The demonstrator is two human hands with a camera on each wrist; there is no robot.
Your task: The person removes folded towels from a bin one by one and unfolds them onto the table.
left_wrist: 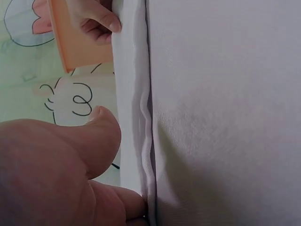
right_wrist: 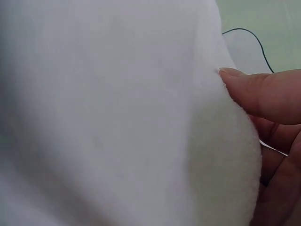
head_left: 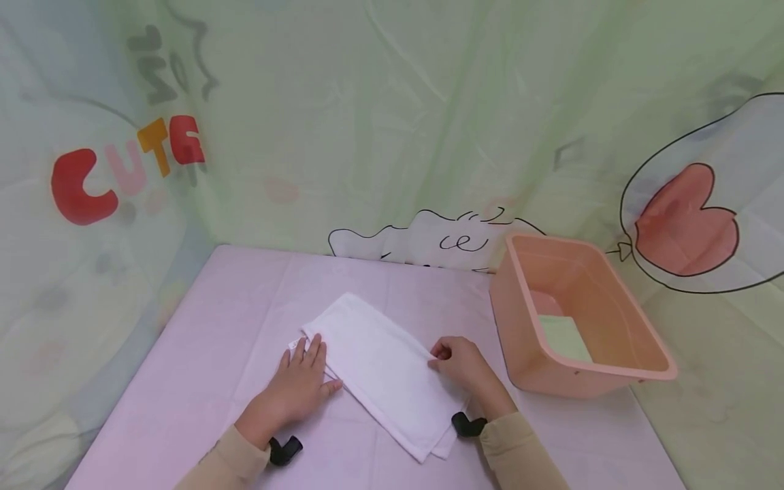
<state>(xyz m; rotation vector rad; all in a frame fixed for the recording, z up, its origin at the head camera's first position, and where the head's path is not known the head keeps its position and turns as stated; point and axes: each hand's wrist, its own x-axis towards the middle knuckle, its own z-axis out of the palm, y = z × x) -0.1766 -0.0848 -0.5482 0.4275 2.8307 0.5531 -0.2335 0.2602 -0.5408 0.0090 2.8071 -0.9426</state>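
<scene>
White cloth (head_left: 380,374): on the pink table (head_left: 177,401), in front of the person, lying slantwise from far left to near right; outside the bin.
Folding: partly done, I'd judge. Cloth is already doubled into a long strip, layers stacked.
Near edge: layers show apart in the left wrist view, upper one wavy; not pressed flat there.
Near corner: lower layer pokes out past the upper one, so not squared up.
Tag (head_left: 293,344): sticks out at the left end, by the left fingertips.
Left hand (head_left: 300,384): spread, fingers mostly straight, fingertips resting on the cloth's left end; grips nothing that I can see.
Right hand (head_left: 462,367): fingers curled in, thumb and fingers pinching the cloth's far long edge.
Bin (head_left: 612,371): orange, at the table's right, near the right hand; a flat pale green piece (head_left: 562,338) lies inside, material unclear.
Left to do: evening the edges, by my guess; maybe a further fold, can't tell from here.
</scene>
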